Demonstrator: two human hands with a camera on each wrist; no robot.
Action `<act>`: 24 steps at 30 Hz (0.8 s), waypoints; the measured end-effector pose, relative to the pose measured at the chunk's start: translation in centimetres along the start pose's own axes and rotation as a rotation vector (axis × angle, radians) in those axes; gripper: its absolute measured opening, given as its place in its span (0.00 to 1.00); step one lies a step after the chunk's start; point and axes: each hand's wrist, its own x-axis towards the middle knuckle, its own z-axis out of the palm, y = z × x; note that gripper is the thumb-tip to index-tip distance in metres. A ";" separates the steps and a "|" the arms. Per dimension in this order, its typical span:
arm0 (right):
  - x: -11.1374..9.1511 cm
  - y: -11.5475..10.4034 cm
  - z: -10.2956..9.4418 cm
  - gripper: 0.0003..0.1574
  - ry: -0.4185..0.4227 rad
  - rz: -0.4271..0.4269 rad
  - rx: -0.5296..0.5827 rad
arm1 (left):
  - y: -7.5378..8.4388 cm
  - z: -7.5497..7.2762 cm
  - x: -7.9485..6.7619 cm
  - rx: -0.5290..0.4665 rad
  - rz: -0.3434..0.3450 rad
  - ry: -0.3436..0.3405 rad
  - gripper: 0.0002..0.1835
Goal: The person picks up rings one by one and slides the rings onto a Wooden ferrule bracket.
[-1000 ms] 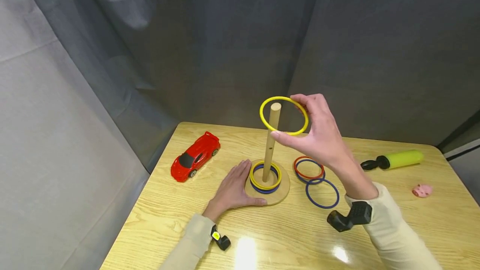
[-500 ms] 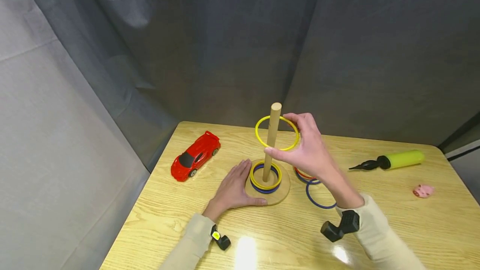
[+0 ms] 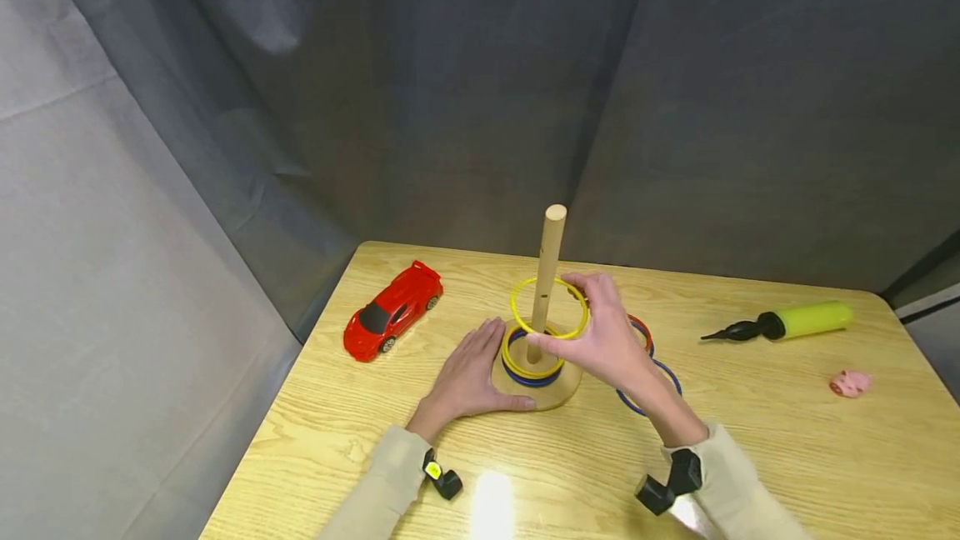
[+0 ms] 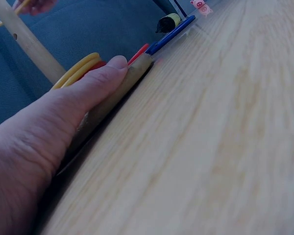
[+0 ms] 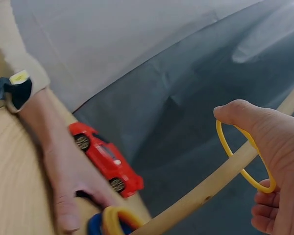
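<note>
My right hand pinches a yellow ring between thumb and fingers. The ring encircles the upright wooden peg, partway down its length. In the right wrist view the peg passes through that ring. My left hand rests against the round wooden base, fingers fairly straight along its left side and thumb along the front edge. Around the peg's foot lie yellow rings over blue.
Right of the base lie a blue ring and a red ring, partly hidden by my right hand. A red toy car stands at the left. Farther right are a yellow-green balloon pump and a pink pig head. Grey curtains hang behind.
My right hand has lowered the yellow ring from the peg's top to below its middle, moving slightly left. The left hand keeps its place on the base.
</note>
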 end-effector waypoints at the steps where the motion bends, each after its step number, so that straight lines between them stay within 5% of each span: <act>1: -0.2 0.4 0.3 0.61 -0.005 0.012 0.003 | 0.0 0.0 0.0 -0.002 0.001 0.001 0.77; 24: -1.5 6.5 5.6 0.65 -0.059 0.112 -0.028 | 0.1 -0.1 0.0 0.002 0.001 0.008 0.77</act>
